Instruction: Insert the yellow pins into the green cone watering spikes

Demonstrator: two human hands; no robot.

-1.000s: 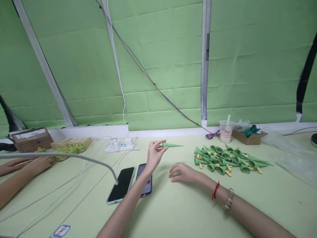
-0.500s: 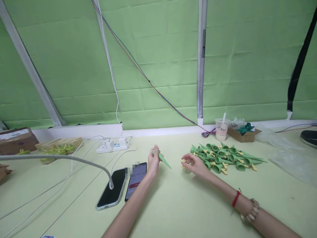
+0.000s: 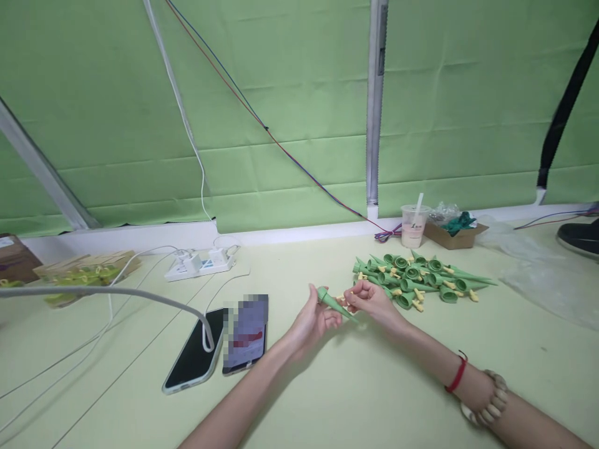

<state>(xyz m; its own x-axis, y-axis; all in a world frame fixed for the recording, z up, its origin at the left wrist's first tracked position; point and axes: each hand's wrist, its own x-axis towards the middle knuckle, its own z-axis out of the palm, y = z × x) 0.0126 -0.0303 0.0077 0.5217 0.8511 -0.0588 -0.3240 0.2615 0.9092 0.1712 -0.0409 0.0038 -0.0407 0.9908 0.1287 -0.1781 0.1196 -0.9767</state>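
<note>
Where the grey cable arches over the black phone, a stray arm could snag it; the second phone, near the forearm, might get nudged. The left hand holds a green cone above the table, loosely, between thumb and curled fingers, so a sideways push could roll it out. The right hand has its fingertips pinched together, apparently on a yellow peg, small enough to slip free. Knocking the loose pile could send cones against the cup.
</note>
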